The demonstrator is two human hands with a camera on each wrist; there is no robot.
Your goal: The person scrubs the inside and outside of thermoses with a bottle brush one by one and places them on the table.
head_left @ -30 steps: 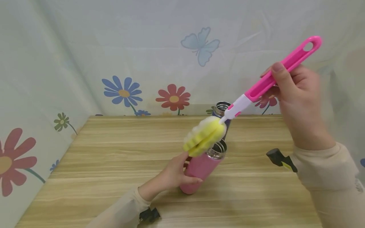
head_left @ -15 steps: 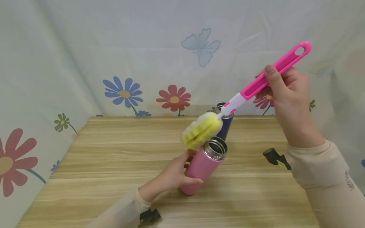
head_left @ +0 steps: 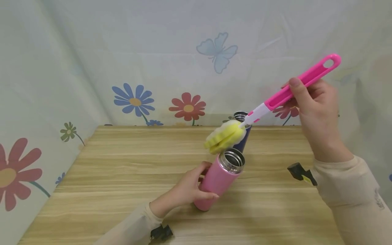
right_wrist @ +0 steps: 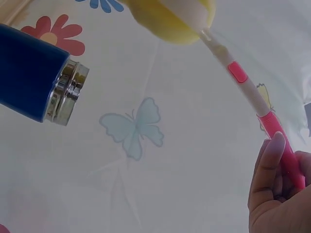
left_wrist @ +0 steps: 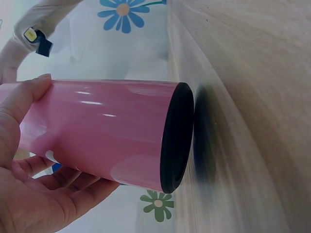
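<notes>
A pink bottle (head_left: 218,180) with a steel neck and open mouth is gripped by my left hand (head_left: 186,187), thumb on the near side. The left wrist view shows its dark base close to the tabletop; whether they touch is unclear. Up at the right, my right hand (head_left: 321,119) holds a sponge bottle brush by its pink handle (head_left: 280,96). The brush's yellow and white sponge head (head_left: 228,135) hangs above and behind the pink bottle's mouth, outside it. Farther back stands a dark blue bottle (head_left: 242,141), also uncapped, partly hidden by the brush.
All this is over a wood-grain table (head_left: 128,163). A pale curtain (head_left: 165,51) printed with flowers and a butterfly hangs behind the table's far edge and along the left. Black wrist cameras sit at both sleeves.
My right hand with the brush has lowered slightly, and the sponge head has moved from in front of the pink bottle's neck to just behind it. The left hand keeps its grip in place.
</notes>
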